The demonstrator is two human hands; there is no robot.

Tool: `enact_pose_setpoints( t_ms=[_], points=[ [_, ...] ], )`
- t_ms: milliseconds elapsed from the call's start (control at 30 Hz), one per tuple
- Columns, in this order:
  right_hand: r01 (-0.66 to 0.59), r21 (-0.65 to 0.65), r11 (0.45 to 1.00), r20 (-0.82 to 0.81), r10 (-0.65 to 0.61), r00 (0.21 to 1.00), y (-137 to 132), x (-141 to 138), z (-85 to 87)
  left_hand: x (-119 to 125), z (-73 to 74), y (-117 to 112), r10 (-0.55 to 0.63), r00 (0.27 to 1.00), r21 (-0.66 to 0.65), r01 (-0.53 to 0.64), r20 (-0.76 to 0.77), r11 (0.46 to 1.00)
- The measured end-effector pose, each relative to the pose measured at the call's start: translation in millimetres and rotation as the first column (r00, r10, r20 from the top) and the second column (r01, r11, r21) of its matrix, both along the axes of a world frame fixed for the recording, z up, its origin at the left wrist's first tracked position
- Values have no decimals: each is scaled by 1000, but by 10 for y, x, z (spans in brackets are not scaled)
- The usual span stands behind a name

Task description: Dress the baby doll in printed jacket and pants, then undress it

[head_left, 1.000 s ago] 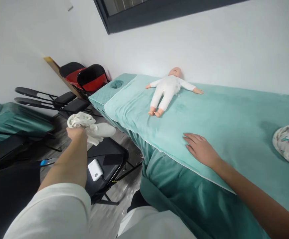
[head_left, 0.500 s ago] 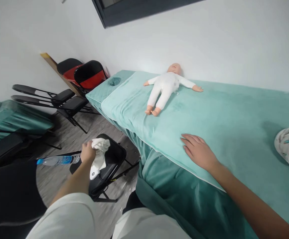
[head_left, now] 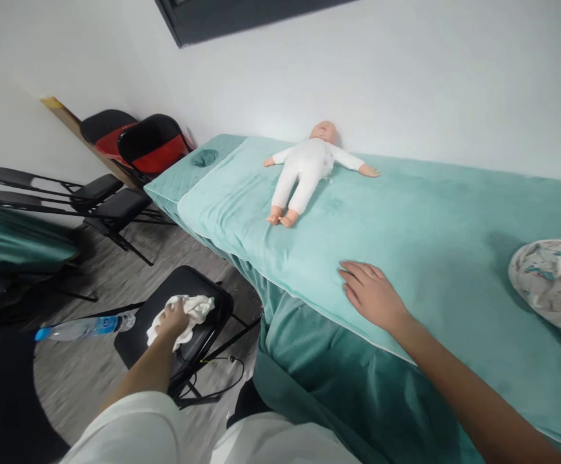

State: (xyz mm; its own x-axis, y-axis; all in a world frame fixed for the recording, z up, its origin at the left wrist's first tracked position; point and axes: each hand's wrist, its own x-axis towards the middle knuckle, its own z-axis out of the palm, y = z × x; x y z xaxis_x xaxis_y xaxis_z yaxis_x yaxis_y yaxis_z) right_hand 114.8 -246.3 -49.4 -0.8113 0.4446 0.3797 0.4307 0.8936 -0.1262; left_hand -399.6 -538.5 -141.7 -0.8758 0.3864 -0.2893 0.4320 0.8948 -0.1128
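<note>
- Left hand (head_left: 173, 320) reaches down to the black chair (head_left: 130, 341), fingers curled over the white cloth (head_left: 194, 307) and closed on it. The cloth lies bunched near the middle of the seat, spreading toward its far edge.
- By the look of it, the step in hand is setting the cloth down on that seat. The seat seems to bear the cloth already, so letting go would call only for opening the fingers and lifting the hand clear.
- A water bottle (head_left: 84, 327) with a blue cap lies level just beside the seat's left edge; what carries it cannot be told.
- Right hand (head_left: 370, 293) rests flat, palm down and fingers spread, on the teal bed cover (head_left: 430, 219) close to the bed's near edge, holding nothing.
- A patterned cloth (head_left: 551, 277) lies crumpled at the bed's right end, well apart from that hand.
- A doll (head_left: 304, 171) in a white suit lies on its back toward the bed's far edge, arms out, head against the wall.
- Folding chairs (head_left: 111, 193) stand past the bed's left end.
</note>
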Motion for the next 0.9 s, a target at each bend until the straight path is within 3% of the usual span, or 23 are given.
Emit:
enact_pose_setpoints(
  t_ms=[100,200,300,367,400,433,500,567,600,667,700,767,900],
  points=[
    [5,-9,1000,-2,-5,1000,-19,-2,3,22,292,266,-42,998,149,50,-55,988],
    [6,-28,1000,-2,-7,1000,-17,-22,5,265,553,726,-126,985,370,161,-119,915],
    [-2,-121,993,-29,-1,1000,2,14,37,848,638,1112,-341,936,447,343,-88,826],
    [-6,-258,966,-105,-22,994,-38,145,83,1393,606,1137,-517,856,474,457,-4,753],
    [-9,-351,936,-157,-49,986,-99,253,107,1676,579,1063,-646,761,499,536,63,681],
    [-15,-450,893,-204,-86,975,-196,388,125,1943,554,941,-811,576,549,646,106,531],
    [-31,-659,752,-233,-165,958,-510,710,125,2379,525,623,-964,247,597,761,96,254],
    [-6,-813,583,-133,-175,976,-956,1040,50,2640,532,332,-990,98,562,816,98,136],
    [38,-866,499,-54,-168,984,-1205,1186,-16,2710,543,232,-993,61,534,839,101,106],
    [166,-914,369,157,-56,986,-1694,1405,-192,2771,569,137,-989,48,496,861,143,113],
    [231,-902,365,246,-7,969,-1911,1474,-291,2783,583,136,-978,63,480,864,197,152],
    [324,-857,400,360,16,933,-2245,1541,-485,2808,625,188,-926,121,436,855,359,281],
    [233,-926,297,249,18,968,-2481,1533,-728,2869,793,347,-720,249,321,768,647,554]
  ],
)
